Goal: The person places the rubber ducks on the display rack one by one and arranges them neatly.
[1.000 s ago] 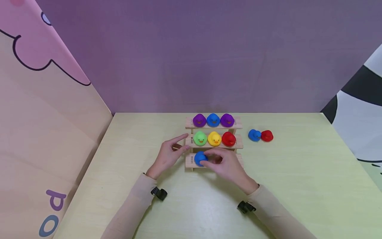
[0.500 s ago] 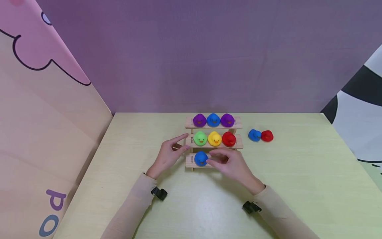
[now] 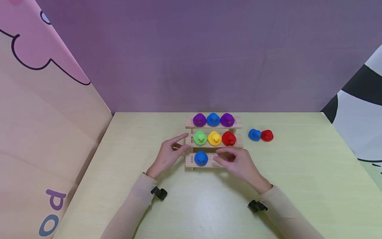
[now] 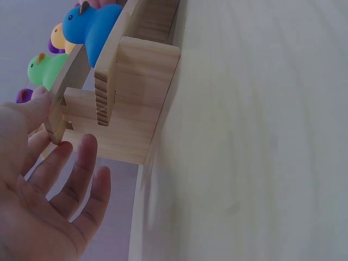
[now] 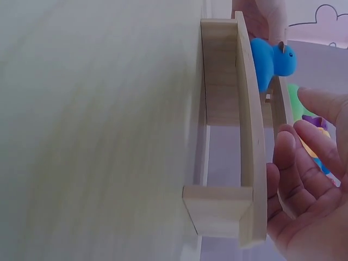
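A blue rubber duck (image 3: 201, 158) sits upright at the left of the lowest step of a wooden tiered stand (image 3: 188, 160). My right hand (image 3: 238, 164) hovers over the same step, to the duck's right, with nothing between thumb and fingers. In the right wrist view, a gap separates those fingertips from the blue duck (image 5: 266, 62). My left hand (image 3: 167, 154) holds the left end of the middle step between thumb and index finger; its other fingers spread free in the left wrist view. The middle step carries a green duck (image 3: 200, 138), a yellow duck (image 3: 214, 138) and a red duck (image 3: 228, 138).
Two purple ducks, the left one (image 3: 199, 120) and the right one (image 3: 227, 119), flank a blue duck (image 3: 213, 119) on the top step. Right of the stand, a loose blue duck (image 3: 255, 135) touches a red duck (image 3: 267, 135) on the table (image 3: 298, 172). A purple wall (image 3: 209, 59) stands behind.
My right hand has let go of the blue duck on the lowest step and moved right, away from it. The duck stays in place; my left hand has not moved.
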The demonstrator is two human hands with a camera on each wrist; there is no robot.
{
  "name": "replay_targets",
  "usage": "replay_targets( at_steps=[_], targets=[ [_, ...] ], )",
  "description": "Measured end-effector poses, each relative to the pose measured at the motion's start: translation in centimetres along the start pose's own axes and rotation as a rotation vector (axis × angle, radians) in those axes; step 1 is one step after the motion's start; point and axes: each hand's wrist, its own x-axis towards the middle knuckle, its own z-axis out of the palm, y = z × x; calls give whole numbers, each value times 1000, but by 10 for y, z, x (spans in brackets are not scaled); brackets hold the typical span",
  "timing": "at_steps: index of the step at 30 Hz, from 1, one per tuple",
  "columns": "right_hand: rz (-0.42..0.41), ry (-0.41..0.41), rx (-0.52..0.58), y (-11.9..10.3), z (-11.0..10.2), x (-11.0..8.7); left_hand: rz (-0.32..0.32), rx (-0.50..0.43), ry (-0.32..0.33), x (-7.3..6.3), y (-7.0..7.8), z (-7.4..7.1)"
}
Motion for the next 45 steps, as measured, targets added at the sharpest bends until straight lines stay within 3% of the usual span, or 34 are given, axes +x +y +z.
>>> replay_targets(
  at_steps=[29,45],
  targets=[
    [31,47,-41,29,-44,-13,-5,20,-5,0,0,0],
    [158,168,-135,52,-82,-8,2,17,0,1,-1,0]
  ],
)
